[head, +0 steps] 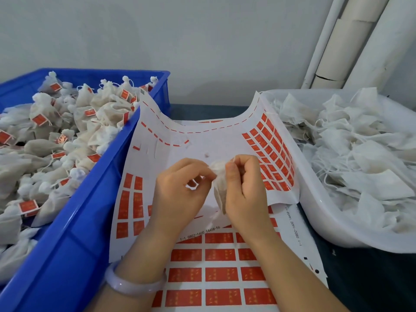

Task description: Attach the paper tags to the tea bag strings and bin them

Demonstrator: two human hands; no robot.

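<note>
Gripping bag [218,192] over sheet [180,154]: right hand [245,192] fingers [233,176] curl round it, left hand [177,194] pinches its top. Risk: grip slips on flimsy mesh, tag [220,254] sticks crooked or to skin. Blue bin [108,167] sits left.

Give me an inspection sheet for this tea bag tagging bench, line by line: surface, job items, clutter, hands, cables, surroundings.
Surface: dark table, mostly covered by the sheets and bins.
Job's things: upper tag sheet, edges curled up against both bins, largely peeled in the middle; lower tag sheet, rows full; blue crate on the left, heaped with tagged tea bags; white tub on the right, holding untagged tea bags; one tea bag held over the sheets.
Clutter: nothing seen.
Hands: left hand pinches the bag's top; right hand has its fingers curled round the bag; lilac bangle on the left wrist.
Cables: nothing seen.
Surroundings: plain wall; white pipes at the upper right.
</note>
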